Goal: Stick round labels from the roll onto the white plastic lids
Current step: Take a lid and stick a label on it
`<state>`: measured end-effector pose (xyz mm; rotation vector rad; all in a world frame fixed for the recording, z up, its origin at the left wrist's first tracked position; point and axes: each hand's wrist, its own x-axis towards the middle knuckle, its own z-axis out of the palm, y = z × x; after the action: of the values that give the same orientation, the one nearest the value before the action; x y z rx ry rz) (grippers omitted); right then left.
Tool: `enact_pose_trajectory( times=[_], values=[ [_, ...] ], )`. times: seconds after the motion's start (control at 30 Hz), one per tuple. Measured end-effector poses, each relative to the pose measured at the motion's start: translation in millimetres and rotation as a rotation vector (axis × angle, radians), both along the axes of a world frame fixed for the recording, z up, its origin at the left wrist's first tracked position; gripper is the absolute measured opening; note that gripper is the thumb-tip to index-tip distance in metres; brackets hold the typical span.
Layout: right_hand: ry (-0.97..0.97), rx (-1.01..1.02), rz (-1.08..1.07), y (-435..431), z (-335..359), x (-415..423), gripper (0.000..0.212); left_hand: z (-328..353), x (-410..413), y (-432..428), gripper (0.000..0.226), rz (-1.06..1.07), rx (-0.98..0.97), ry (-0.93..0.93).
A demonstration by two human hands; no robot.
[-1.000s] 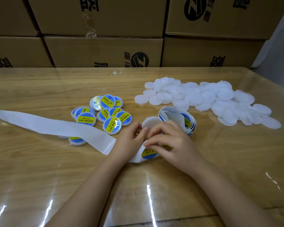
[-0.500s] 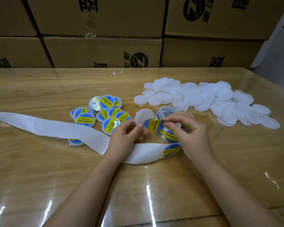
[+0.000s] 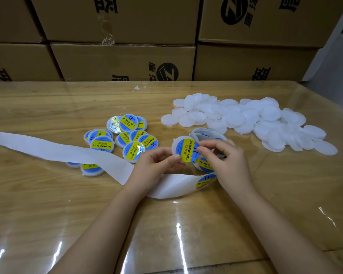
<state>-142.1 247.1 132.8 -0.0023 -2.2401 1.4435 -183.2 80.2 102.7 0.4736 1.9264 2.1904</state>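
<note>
A white plastic lid (image 3: 176,142) is held tilted above the table, with a blue and yellow round label (image 3: 186,150) lying on its face. My left hand (image 3: 155,166) pinches the lid's lower left edge. My right hand (image 3: 225,162) presses its fingertips on the label's right side. The label roll (image 3: 205,135) stands just behind my right hand, partly hidden. Its white backing strip (image 3: 53,152) trails left across the table, and one label (image 3: 205,179) still sits on the strip below my right hand.
A heap of bare white lids (image 3: 246,119) lies at the right back. Several labelled lids (image 3: 127,137) are piled left of centre, some under the strip. Cardboard boxes (image 3: 123,62) wall off the far table edge. The wooden table (image 3: 48,214) has a glossy cover.
My right hand peeled a label off the strip, carried it up to the lid that my left hand lifted, and now the label lies on the lid.
</note>
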Motion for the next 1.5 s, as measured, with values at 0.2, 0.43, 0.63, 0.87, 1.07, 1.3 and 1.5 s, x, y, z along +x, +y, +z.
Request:
enact_pose_trajectory(
  times=[0.2, 0.43, 0.63, 0.87, 1.07, 1.3, 1.5],
  values=[
    [-0.009, -0.003, -0.015, -0.5, -2.3, -1.0, 0.034, 0.0, 0.2, -0.5, 0.011, -0.030, 0.005, -0.003],
    [0.014, 0.052, -0.020, -1.0, -1.1, -1.0, 0.032, -1.1, 0.6, -0.3, 0.012, -0.074, 0.030, 0.006],
    [0.018, 0.067, -0.022, -0.9, -3.7, -1.8, 0.031, -1.2, 1.1, 0.1, 0.012, -0.076, 0.030, 0.003],
    [0.049, 0.110, -0.032, -1.6, -4.2, -2.3, 0.029, 0.4, 1.4, 0.3, 0.011, -0.068, 0.037, -0.011],
    [0.066, 0.145, -0.034, -1.0, -6.3, -4.4, 0.020, 0.6, 1.8, 0.3, 0.011, -0.071, 0.047, -0.011],
    [0.077, 0.297, -0.068, 0.8, -12.6, -5.8, 0.014, 1.4, 1.5, -0.6, 0.010, -0.036, 0.016, -0.005],
    [0.089, 0.429, -0.098, -1.3, -14.1, -4.8, 0.029, 2.9, 2.1, -1.9, 0.008, -0.016, 0.029, -0.017]
  ],
)
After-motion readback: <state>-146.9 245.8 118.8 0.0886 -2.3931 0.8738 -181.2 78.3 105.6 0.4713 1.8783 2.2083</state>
